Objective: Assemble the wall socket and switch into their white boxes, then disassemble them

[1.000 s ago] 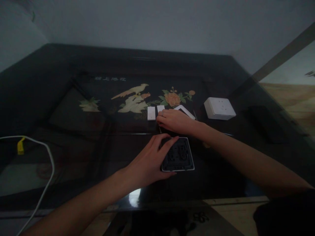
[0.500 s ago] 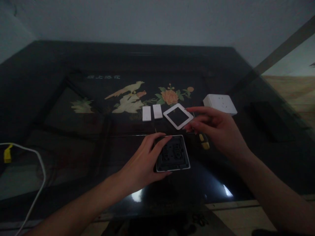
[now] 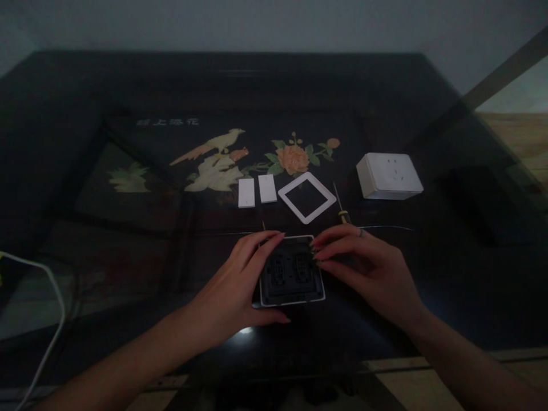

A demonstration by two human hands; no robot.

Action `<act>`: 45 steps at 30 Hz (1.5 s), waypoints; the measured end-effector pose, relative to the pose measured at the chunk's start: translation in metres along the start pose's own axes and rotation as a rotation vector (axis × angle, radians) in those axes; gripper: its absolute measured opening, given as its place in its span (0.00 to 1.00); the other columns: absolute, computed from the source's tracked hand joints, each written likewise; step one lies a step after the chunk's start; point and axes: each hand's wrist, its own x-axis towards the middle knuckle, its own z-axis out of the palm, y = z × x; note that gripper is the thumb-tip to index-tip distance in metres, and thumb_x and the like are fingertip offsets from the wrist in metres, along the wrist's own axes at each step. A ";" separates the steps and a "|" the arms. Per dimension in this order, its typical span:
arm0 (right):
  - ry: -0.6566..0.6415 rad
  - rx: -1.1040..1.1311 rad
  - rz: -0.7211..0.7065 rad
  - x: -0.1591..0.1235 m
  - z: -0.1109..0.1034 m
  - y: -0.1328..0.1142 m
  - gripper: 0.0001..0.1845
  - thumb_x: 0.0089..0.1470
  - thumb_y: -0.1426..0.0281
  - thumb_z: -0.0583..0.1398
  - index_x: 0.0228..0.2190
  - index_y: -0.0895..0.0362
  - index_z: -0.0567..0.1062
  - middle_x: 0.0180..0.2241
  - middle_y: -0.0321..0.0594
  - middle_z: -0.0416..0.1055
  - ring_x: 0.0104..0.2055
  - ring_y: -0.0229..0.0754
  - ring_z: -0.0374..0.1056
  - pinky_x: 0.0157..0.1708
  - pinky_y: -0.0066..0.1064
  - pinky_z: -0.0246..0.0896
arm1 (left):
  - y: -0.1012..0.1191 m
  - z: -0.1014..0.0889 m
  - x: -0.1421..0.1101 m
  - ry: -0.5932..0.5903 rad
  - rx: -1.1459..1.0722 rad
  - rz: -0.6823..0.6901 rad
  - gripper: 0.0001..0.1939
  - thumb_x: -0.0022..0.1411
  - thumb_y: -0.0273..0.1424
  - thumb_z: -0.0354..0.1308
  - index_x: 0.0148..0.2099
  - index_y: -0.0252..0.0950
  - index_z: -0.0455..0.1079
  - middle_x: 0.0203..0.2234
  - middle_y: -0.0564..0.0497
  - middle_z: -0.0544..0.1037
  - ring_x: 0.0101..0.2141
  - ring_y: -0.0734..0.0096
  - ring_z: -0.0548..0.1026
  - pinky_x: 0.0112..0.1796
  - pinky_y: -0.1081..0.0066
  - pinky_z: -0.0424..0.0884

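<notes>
Switch housing [image 3: 292,285] gripped by left fingers [image 3: 268,249]; right fingers [image 3: 345,246] bunched at its corner, grip unclear; table [image 3: 368,325] reads "上…花".

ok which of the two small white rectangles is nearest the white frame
The right-hand rectangle, next to the white frame; the left-hand rectangle lies farther off.

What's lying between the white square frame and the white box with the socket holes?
A screwdriver, its handle partly hidden behind the right hand, lies between the white square frame and the white box, as the head view shows.
</notes>
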 end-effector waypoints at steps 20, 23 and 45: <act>-0.054 -0.336 -0.196 -0.005 0.001 0.002 0.11 0.56 0.79 0.62 0.37 0.53 0.79 0.33 0.36 0.79 0.35 0.37 0.76 0.35 0.29 0.73 | 0.006 0.006 -0.003 0.053 -0.013 0.049 0.45 0.57 0.35 0.66 0.68 0.41 0.44 0.64 0.40 0.53 0.64 0.52 0.55 0.62 0.50 0.60; -0.045 -0.343 -0.222 -0.006 0.001 0.002 0.09 0.56 0.79 0.62 0.36 0.55 0.79 0.33 0.38 0.79 0.35 0.37 0.75 0.35 0.28 0.73 | 0.009 0.006 -0.004 0.049 -0.014 0.038 0.42 0.59 0.33 0.64 0.68 0.40 0.44 0.64 0.40 0.54 0.64 0.53 0.55 0.63 0.50 0.60; -0.044 -0.419 -0.327 -0.005 0.004 0.005 0.07 0.58 0.78 0.60 0.34 0.56 0.78 0.32 0.39 0.76 0.34 0.38 0.74 0.33 0.30 0.72 | 0.005 0.005 -0.002 0.080 -0.021 0.056 0.38 0.60 0.32 0.61 0.67 0.43 0.47 0.62 0.42 0.58 0.62 0.52 0.59 0.61 0.49 0.62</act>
